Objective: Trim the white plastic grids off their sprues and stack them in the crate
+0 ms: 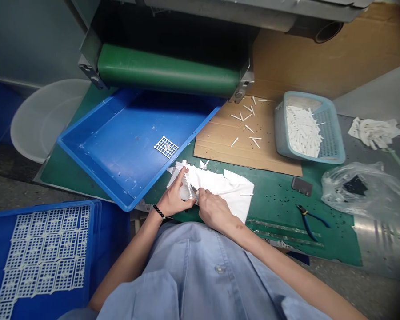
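My left hand [175, 196] grips a white plastic piece [186, 190] by its edges, tilted up so that a toothed edge faces right; it looks like the grids nearby. In my closed right hand [214, 208] is a small knife [193, 188], its short dark blade pointing at that edge; the handle is mostly hidden by my fingers. Both hands are over a crumpled white cloth [236, 189] on the green table mat. Just beyond them, a single white plastic grid [166, 147] lies in a blue tray [96, 166].
A green conveyor roller [168, 71] overhangs the tray. White sticks litter the cardboard [220, 146], beside a light-blue basket [336, 151] full of them. Blue-handled pliers [308, 224], a dark block [302, 186] and a plastic bag [336, 184] lie right. Lower left, a blue crate [53, 306] holds several grids.
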Demonstrator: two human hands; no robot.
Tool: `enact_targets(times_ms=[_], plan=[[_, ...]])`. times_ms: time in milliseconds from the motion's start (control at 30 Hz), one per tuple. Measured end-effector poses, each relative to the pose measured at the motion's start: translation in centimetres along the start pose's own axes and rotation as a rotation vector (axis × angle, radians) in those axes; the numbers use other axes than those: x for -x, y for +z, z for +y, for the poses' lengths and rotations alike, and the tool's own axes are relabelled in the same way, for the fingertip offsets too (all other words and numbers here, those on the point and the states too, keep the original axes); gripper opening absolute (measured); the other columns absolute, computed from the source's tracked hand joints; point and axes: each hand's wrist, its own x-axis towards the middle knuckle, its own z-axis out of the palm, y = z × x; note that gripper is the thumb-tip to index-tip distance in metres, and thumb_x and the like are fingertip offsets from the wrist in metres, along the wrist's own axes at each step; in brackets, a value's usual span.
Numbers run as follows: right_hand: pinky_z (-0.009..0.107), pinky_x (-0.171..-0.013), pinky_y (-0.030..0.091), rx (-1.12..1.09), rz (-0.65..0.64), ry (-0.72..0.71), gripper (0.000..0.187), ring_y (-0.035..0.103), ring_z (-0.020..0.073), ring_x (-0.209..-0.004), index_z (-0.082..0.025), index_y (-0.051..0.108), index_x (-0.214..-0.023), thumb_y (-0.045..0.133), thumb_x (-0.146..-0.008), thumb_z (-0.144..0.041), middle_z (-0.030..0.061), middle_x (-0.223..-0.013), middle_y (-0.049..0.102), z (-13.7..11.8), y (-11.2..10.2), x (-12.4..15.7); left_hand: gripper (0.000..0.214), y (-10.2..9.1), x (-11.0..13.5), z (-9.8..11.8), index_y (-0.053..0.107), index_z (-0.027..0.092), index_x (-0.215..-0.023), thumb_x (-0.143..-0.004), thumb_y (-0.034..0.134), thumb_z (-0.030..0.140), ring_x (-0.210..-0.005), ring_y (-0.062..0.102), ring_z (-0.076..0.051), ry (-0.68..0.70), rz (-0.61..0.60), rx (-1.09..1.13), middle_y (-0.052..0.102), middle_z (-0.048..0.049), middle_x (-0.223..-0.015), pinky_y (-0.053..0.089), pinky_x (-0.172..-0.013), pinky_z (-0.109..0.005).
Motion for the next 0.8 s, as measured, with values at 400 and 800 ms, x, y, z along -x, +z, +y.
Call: enact_targets(times_ms=[400, 800], plan=[[0.031, -0.067, 0.045, -0.02, -0.026, 0.006, 0.024, 0.064, 0.0262, -0.088, -0.012, 0.046, -0.109, 0.037, -0.087, -0.011, 0.0161, -0.1, 0.06, 0.0, -0.1, -0.3, 0.103, -0.1, -0.2, 0.1, 0.008, 0.023, -0.15, -0.067, 0.07, 0.018, -0.137, 0.033, -0.028, -0.015, -0.008, 0.001, 0.03, -0.0106, -0.151, 0.039, -0.109, -0.042], [0.032, -0.069, 0.043, -0.051, 0.003, 0.002, 0.025, 0.062, 0.0263, -0.087, -0.013, 0.045, -0.11, 0.038, -0.087, -0.013, 0.0146, -0.099, 0.059, 0.3, 1.0, -0.7, 0.102, 0.0, -0.2, 0.2, 0.009, 0.023, -0.15, -0.068, 0.069, 0.021, -0.136, 0.035, -0.029, -0.048, -0.003, -0.003, 0.031, -0.0094, -0.15, 0.039, -0.109, -0.04]])
